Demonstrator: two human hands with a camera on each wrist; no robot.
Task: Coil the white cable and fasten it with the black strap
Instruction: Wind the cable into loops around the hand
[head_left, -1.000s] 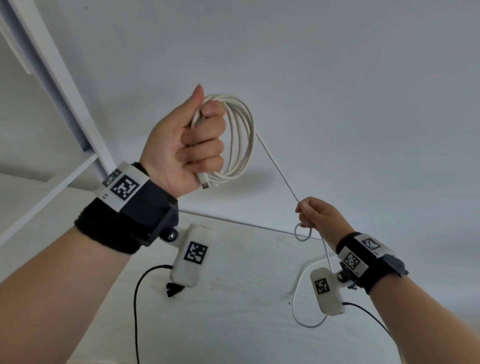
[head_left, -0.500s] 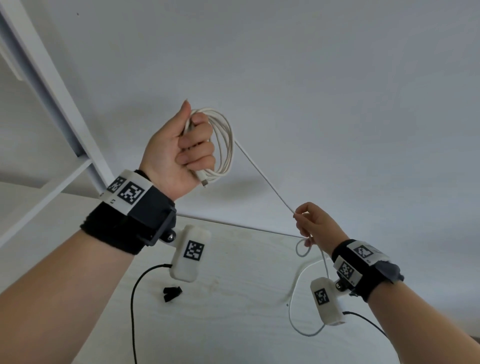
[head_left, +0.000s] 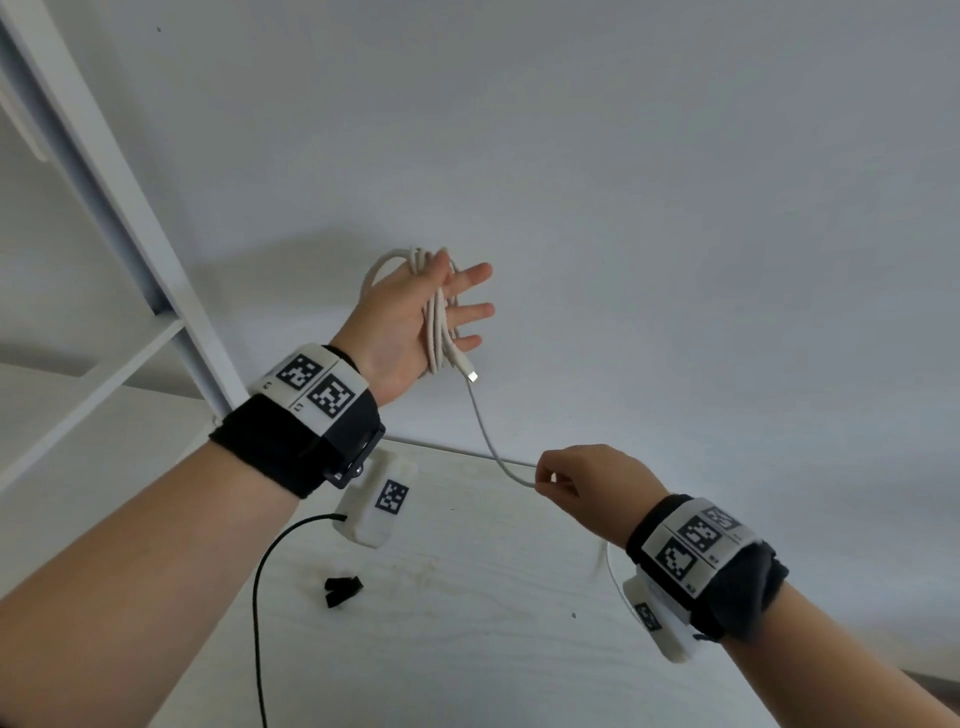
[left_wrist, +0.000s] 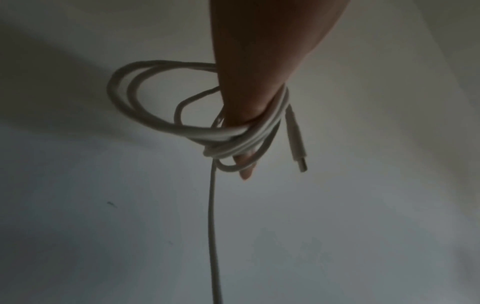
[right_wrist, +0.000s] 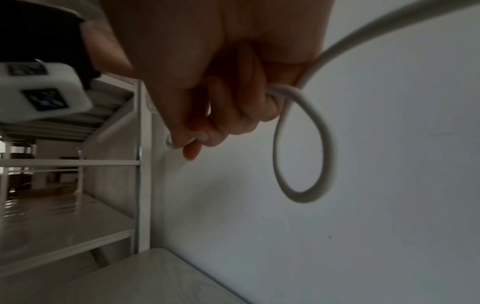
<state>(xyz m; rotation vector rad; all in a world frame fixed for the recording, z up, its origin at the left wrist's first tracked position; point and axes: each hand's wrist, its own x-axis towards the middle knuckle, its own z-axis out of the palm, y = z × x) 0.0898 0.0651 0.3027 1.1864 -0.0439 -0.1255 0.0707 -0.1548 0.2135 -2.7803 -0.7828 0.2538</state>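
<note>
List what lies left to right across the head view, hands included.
White shelf frame → black strap → left hand wrapped in white cable → right hand pinching the cable.

Raised left hand (head_left: 410, 322) carries the coiled white round cable (head_left: 439, 327) across its palm. The cable runs down to the right hand (head_left: 587, 483), lower and to the right. Below the left hand, a small black fabric strap (head_left: 342, 588) lies on the pale wooden desk (head_left: 467, 623).

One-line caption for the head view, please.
Left hand, fingers spread, carries the coiled white cable; right hand pinches its loose run; small black strap lies on the table.
</note>
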